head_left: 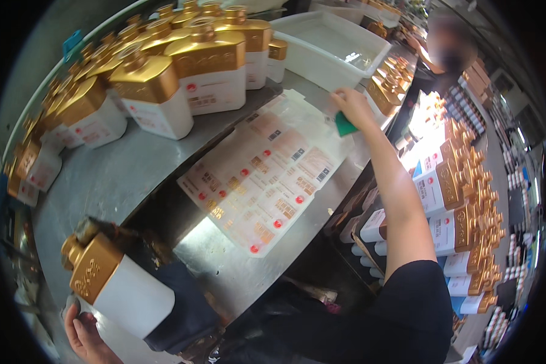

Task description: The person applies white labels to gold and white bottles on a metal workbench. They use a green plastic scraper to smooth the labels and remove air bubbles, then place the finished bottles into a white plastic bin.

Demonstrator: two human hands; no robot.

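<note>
At the lower left, a flat-sided bottle [134, 296] with a gold shoulder and blank white body lies tilted over dark cloth [185, 309]. My left hand [86, 335] is beside its gold end, fingers loosely bent and apart, something grey covering one fingertip. I cannot tell whether that fingertip touches the bottle. My right arm reaches far across the bench, and my right hand [353, 108] grips a green flat scraper [346, 124]. Below and left of that hand, a translucent sheet of printed decals [258, 182] lies on the metal bench, showing red dots, gold patches and dark squares.
Several gold-and-white printed bottles [206, 73] stand at the back left. A white plastic tub [321, 51] sits behind the sheet. More bottles [443, 188] are stacked at the right. Another person [434, 73] is at the far right. The metal bench [133, 161] extends leftward.
</note>
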